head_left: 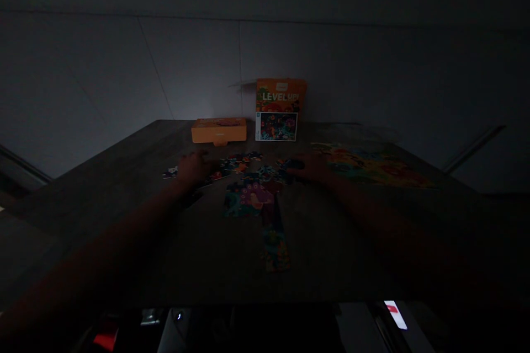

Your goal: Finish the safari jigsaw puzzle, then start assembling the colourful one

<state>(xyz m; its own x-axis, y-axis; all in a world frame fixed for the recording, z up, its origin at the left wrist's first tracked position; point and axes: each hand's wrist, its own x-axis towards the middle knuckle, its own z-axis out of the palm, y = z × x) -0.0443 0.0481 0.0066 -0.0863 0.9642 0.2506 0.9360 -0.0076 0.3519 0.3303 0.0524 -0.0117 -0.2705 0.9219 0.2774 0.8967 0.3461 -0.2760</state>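
The scene is very dim. My left hand (194, 170) is over the left side of a spread of jigsaw pieces (238, 165), its fingers apart and nothing visible in them. At the right side of the spread, my right hand (313, 169) has its thumb and fingers around a dark blue puzzle piece (291, 164). Between and nearer than the hands lies a joined puzzle section (248, 198) with a pink and purple pattern. A joined strip (275, 248) in blue, green and orange runs from it toward me. Beside my left hand is a loose piece with white (170, 172).
An orange "LEVEL UP!" box (281, 94) stands at the table's back, with a reference picture card (276, 127) before it. An orange box (219, 130) lies left of it. A colourful assembled puzzle (372, 165) lies right. A lit screen (396, 314) shows below the table's front edge.
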